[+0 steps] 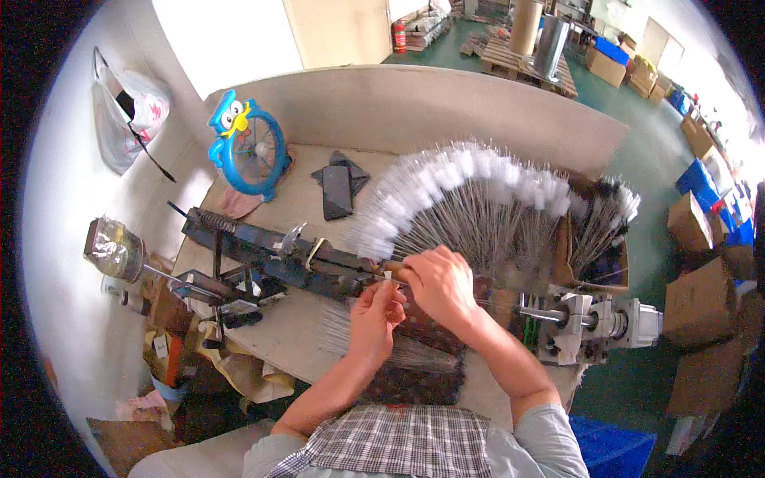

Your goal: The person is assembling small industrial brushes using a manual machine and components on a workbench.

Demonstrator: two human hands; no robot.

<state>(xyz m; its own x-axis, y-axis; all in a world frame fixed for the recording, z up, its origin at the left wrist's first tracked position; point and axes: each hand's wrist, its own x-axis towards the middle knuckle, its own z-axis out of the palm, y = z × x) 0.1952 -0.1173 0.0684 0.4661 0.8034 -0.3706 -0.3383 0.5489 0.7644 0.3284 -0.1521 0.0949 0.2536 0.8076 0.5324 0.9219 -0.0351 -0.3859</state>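
My left hand (378,317) is closed in a pinch near the right end of a dark metal bar fixture (279,251). A small white bit (388,275) shows at its fingertips; what else it holds is too small to name. Just right of it, my right hand (440,288) curls its fingers over a brown rod-like piece (392,266) at the fixture's end. Beyond my hands, many white-bristled wire brushes (470,179) lie fanned out with their twisted stems toward me. Thin wires (422,354) lie on a dark mat (410,387) in front of my body.
A cardboard box (564,255) with black-bristled brushes (610,207) stands right of the fan. Nearer is a metal shaft machine (598,323). A blue duck-shaped fan (249,151) and a black phone (337,193) are at the back left. A low board (414,103) edges the table's far side.
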